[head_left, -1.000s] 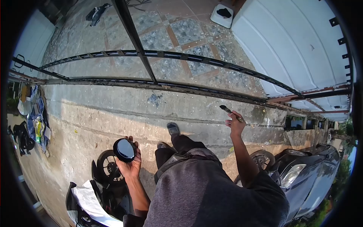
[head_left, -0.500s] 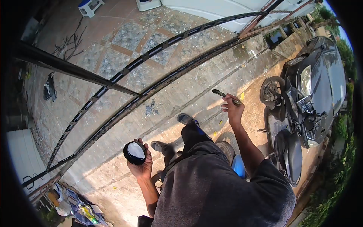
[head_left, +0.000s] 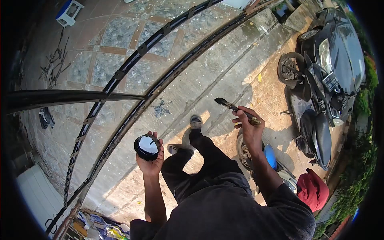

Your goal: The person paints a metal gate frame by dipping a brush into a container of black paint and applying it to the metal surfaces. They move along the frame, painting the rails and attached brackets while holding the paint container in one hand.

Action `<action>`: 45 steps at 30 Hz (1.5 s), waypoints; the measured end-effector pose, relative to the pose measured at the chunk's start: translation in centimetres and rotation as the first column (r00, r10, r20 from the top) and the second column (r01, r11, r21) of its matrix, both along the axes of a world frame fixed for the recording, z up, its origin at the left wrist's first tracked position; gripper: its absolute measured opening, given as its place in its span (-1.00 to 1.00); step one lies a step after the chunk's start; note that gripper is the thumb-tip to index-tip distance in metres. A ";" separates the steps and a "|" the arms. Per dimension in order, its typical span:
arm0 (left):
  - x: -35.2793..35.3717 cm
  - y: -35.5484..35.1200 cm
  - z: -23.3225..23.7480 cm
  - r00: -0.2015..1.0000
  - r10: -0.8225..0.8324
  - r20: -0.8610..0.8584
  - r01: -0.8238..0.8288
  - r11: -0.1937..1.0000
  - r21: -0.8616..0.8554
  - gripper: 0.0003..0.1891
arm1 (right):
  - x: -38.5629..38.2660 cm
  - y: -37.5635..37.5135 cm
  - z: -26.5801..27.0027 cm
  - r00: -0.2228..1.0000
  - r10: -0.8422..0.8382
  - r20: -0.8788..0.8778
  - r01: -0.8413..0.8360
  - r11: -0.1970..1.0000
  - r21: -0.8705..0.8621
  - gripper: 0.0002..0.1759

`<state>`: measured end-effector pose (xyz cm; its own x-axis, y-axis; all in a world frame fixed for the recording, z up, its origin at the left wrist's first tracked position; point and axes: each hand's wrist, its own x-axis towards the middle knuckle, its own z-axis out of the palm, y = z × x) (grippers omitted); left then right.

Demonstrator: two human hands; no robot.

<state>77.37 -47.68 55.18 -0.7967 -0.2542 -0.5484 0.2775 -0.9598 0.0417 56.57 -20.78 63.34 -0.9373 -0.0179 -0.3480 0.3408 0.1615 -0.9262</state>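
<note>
My left hand [head_left: 151,162] holds a small round black can of paint [head_left: 146,147], its glossy surface facing up. My right hand [head_left: 249,128] grips a paintbrush [head_left: 234,108] by the handle, dark bristles pointing left and away from me. The brush is apart from the can, to its right. Below and ahead runs a curved black metal frame [head_left: 120,74] with a crossbar [head_left: 60,97]. My legs and shoes [head_left: 195,122] show beneath my dark shirt, high above the concrete ground.
A black motorcycle [head_left: 316,100] and a black car [head_left: 348,36] stand on the right. A blue scooter [head_left: 268,158] and a red bag [head_left: 314,190] sit lower right. A blue-topped stool [head_left: 69,11] stands on the tiled floor; cloths and bags [head_left: 96,230] lie at the bottom.
My view has swung around, so the frame now curves from lower left to the top. Both hands kept their hold; the right hand with the brush came closer to me.
</note>
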 end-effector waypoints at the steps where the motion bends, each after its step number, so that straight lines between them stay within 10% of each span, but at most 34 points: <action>1: -0.7 -0.2 -0.8 1.000 -0.011 -0.015 0.011 1.000 0.001 -0.47 | 0.2 -0.4 -0.5 1.000 0.015 0.007 -0.015 1.000 0.002 -0.63; 14: -4.4 -3.1 -6.3 0.956 -0.281 -0.089 0.286 0.957 0.055 -0.40 | 7.7 -1.3 -2.1 0.976 -0.208 -0.062 0.216 0.956 0.196 -0.57; 21: -7.4 -3.3 -13.3 0.924 -0.345 -0.164 0.344 0.938 -0.038 -0.36 | 5.8 -5.4 -5.2 0.997 0.043 -0.071 -0.055 0.985 -0.164 -0.69; 35: -9.7 -5.7 -43.3 0.973 -0.223 0.053 0.228 0.969 -0.097 -0.31 | 2.2 -17.3 -37.3 0.913 0.407 -0.010 -0.406 0.913 0.037 -0.80; 45: -11.6 -9.0 -52.7 0.982 -0.158 0.104 0.175 0.967 -0.188 -0.31 | 0.0 -20.5 -47.2 0.927 0.368 0.078 -0.358 0.926 -0.117 -0.77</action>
